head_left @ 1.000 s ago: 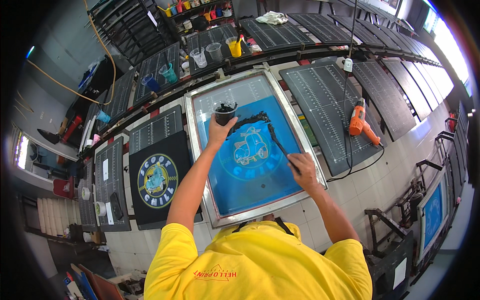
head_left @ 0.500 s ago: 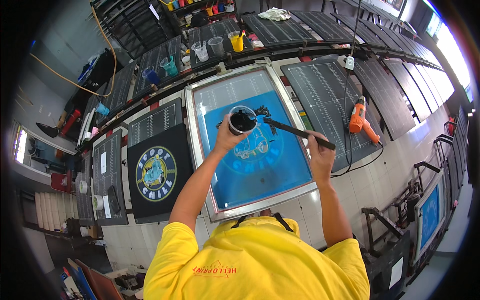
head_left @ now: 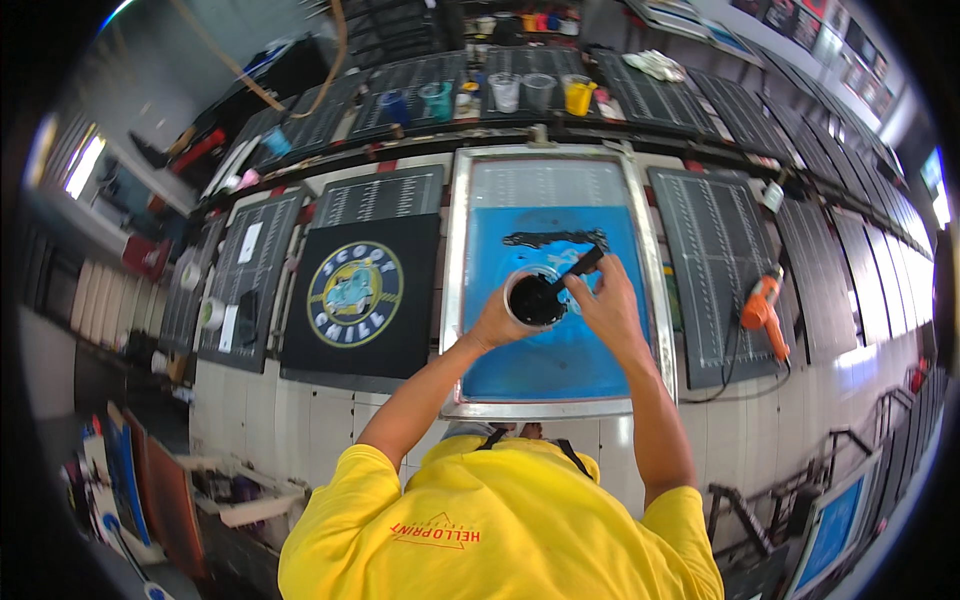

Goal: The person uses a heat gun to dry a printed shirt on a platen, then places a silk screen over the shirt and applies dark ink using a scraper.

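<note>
My left hand [head_left: 490,325] is wrapped round a clear plastic cup [head_left: 511,297] of black ink [head_left: 536,302], tilted over the screen. In my right hand [head_left: 612,308] is a black spatula [head_left: 576,272], its lower end dipping into the cup. Both hands hover above a silkscreen frame [head_left: 459,250] with blue mesh [head_left: 545,370]. A thick streak of black ink [head_left: 550,239] lies across the mesh beyond the cup. The cup and my hands hide part of the design on the mesh.
Left of the frame, a black printed shirt [head_left: 405,345] lies on a platen. An orange heat gun [head_left: 762,312] with a cord rests on the right-hand platen [head_left: 705,250]. Cups of coloured ink, including a yellow one [head_left: 578,97], stand along the far rail.
The spatula has gone from the mesh into the cup, my right hand coming in beside it. The ink on the mesh now forms a longer streak. The view has shifted and turned.
</note>
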A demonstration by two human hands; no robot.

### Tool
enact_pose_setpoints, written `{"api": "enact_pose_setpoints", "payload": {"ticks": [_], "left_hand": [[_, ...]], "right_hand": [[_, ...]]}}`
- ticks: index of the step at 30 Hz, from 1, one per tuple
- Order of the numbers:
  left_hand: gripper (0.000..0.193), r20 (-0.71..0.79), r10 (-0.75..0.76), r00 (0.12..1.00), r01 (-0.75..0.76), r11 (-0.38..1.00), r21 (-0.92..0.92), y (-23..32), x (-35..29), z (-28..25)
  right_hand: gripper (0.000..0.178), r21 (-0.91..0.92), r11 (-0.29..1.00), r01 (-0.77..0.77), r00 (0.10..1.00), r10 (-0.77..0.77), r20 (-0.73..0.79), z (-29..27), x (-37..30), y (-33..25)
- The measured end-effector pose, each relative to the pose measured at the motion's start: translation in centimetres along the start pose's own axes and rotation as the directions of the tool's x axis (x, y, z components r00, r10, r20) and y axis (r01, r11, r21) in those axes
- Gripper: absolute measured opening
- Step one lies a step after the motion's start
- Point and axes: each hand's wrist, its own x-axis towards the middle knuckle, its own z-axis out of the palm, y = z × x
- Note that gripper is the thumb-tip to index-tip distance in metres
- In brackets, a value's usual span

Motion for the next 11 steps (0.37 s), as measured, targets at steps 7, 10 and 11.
{"api": "enact_pose_setpoints", "payload": {"ticks": [7, 10, 11], "left_hand": [[0.079, -0.181, -0.032, 0.983, 0.000, 0.985, -0.174, -1.5, -4.5, -4.7], [0.080, -0.251, -0.108, 0.962, 0.060, 0.980, -0.192, -1.4, -5.3, -7.8], [0.083, -0.276, -0.144, 0.950, 0.078, 0.968, -0.238, -1.6, -5.3, -8.7]], "right_hand": [[0.027, 0.239, 0.968, 0.077, 0.993, -0.095, 0.064, 2.0, -1.9, 1.4], [0.025, 0.237, 0.969, 0.063, 0.993, -0.085, 0.085, 3.3, -2.5, 2.1], [0.025, 0.234, 0.971, 0.055, 0.993, -0.078, 0.091, 3.6, -2.8, 2.6]]}}
